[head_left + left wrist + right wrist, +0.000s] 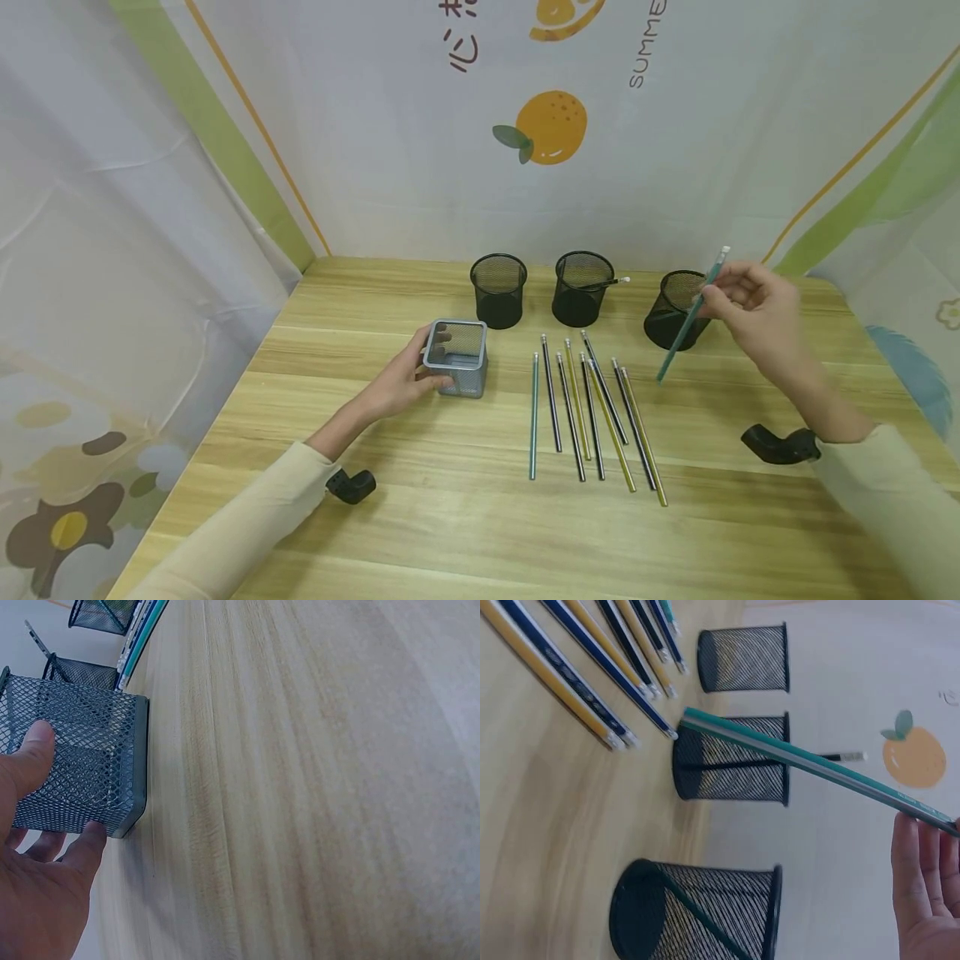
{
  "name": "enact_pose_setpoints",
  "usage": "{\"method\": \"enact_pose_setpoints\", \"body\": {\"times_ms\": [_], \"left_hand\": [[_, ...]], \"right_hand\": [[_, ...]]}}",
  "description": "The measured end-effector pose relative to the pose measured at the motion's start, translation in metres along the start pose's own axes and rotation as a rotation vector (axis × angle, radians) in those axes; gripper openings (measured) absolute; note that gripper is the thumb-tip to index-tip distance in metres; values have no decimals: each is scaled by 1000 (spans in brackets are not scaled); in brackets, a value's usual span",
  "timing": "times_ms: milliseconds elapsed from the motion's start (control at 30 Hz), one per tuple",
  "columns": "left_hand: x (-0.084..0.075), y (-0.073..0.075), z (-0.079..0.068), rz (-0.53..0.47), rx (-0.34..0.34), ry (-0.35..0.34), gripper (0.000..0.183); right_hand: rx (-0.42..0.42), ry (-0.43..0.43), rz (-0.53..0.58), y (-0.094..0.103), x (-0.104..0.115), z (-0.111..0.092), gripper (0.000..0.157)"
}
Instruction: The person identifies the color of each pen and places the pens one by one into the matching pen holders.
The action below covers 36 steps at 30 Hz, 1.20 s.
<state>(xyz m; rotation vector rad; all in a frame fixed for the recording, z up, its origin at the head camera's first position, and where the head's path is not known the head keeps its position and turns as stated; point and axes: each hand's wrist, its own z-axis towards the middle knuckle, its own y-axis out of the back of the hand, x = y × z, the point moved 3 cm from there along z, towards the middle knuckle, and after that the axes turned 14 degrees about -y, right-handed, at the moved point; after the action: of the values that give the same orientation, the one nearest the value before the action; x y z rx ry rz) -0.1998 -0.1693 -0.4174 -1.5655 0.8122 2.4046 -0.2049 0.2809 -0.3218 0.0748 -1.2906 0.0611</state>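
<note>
My left hand (405,375) grips a square grey mesh pen holder (467,379), thumb on its near side and fingers on its left and far side. In the left wrist view the thumb lies over the mesh of this holder (82,765). Between thumb and fingers, my right hand (757,312) pinches a teal pencil (686,329) near its eraser end. This pencil slants downward, its lower end over the table, overlapping the right black mesh cup (663,325) in the head view. In the right wrist view, a green pencil (705,919) leans inside that cup.
Two more round black mesh cups, a left one (498,308) and a middle one (576,308), stand along the back of the table (420,517). A dark pencil (603,284) leans in the middle one. Several striped pencils (592,408) and a teal pencil (534,417) lie in front.
</note>
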Motion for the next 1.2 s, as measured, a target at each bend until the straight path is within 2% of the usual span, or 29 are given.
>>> {"method": "enact_pose_setpoints", "body": {"times_ms": [233,567,667,933,1200], "left_hand": [[1,0,0,9,0,5,83],[1,0,0,8,2,13,83],[1,1,0,7,1,16,83],[0,1,0,12,0,17,83],[1,0,0,15,2,11,82]], "right_hand": [[-135,60,120,19,7,3,11],[-379,176,409,46,8,6,11],[-433,189,461,52,5,6,11],[-533,218,426,69,-5,4,9],[-533,206,362,71,-16,-1,7]]}}
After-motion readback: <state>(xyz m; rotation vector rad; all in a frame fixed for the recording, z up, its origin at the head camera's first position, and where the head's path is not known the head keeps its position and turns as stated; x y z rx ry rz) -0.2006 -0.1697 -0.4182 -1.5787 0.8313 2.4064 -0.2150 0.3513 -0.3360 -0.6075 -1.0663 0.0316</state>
